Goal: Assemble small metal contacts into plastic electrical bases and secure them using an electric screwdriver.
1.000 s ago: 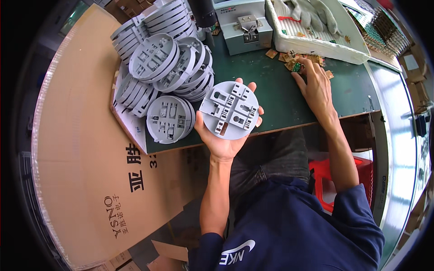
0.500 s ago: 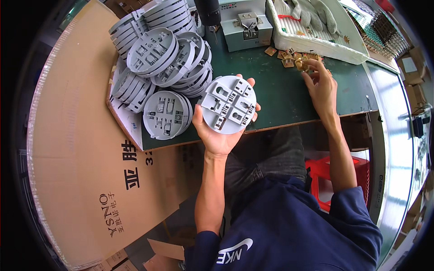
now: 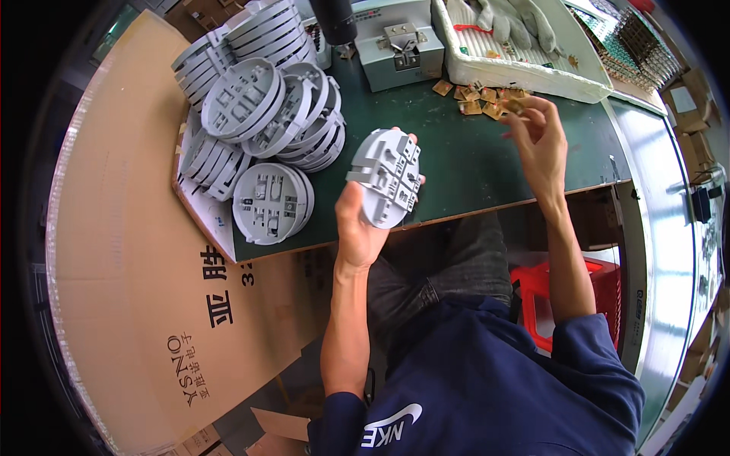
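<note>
My left hand (image 3: 360,237) grips a round grey plastic base (image 3: 386,181) by its edge, thumb on the near left side. The base is tilted, its face of slots and raised blocks turned partly to the right. To the right, my right hand (image 3: 544,148) is raised over the green table, thumb and fingers pinching a small brass-coloured metal piece (image 3: 516,107). Just left of those fingertips lies a loose pile of similar brass-coloured pieces (image 3: 471,107). Many more grey bases (image 3: 268,204) stand stacked on the table's left side.
A grey metal box with a small clamp fixture (image 3: 401,61) stands at the back, beside a dark cylindrical tool (image 3: 333,21). A white foam tray (image 3: 525,79) holding grey gloves (image 3: 517,23) is at the back right. Below the table's right side is a red stool (image 3: 604,285).
My right hand has lifted a brass-coloured piece away from the pile. The base in my left hand has turned, so its face shows narrower. The whole view has shifted slightly.
</note>
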`<state>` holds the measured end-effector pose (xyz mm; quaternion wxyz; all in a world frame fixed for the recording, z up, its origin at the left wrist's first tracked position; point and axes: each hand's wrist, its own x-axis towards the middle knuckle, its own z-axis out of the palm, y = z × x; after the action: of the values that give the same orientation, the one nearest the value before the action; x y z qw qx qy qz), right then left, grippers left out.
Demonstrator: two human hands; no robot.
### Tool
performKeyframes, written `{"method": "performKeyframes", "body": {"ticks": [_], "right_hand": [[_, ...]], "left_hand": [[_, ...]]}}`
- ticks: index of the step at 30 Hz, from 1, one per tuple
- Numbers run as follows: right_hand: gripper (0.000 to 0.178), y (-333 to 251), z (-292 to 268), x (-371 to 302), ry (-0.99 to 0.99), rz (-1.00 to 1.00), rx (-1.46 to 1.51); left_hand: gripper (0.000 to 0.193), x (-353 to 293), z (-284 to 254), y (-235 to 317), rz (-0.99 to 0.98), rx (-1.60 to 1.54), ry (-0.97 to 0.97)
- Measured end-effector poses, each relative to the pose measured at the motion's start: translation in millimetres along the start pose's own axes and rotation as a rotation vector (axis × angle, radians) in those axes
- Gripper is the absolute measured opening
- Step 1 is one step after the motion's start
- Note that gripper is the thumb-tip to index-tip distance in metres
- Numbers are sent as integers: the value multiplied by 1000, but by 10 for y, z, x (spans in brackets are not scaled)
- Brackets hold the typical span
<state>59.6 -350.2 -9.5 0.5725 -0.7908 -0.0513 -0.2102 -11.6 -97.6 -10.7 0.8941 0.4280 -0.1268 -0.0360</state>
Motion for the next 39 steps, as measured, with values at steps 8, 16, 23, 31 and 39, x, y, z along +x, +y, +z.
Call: {"method": "performKeyframes", "body": {"ticks": [8, 16, 23, 31, 39], "right_hand": [[24, -146, 158, -120, -344, 205, 598], [28, -390, 235, -361, -297, -39, 148], [30, -573, 337, -413, -271, -412, -149], [22, -523, 247, -302, -597, -95, 225], [32, -440, 158, -316, -618, -84, 239]], "left_hand": [[91, 143, 133, -16, 59, 1746, 40], [63, 111, 373, 1, 75, 869, 190], [38, 111, 384, -42, -34, 460, 215], [36, 34, 283, 47, -84, 368, 205], [31, -34, 301, 106, -43, 418, 128]]}}
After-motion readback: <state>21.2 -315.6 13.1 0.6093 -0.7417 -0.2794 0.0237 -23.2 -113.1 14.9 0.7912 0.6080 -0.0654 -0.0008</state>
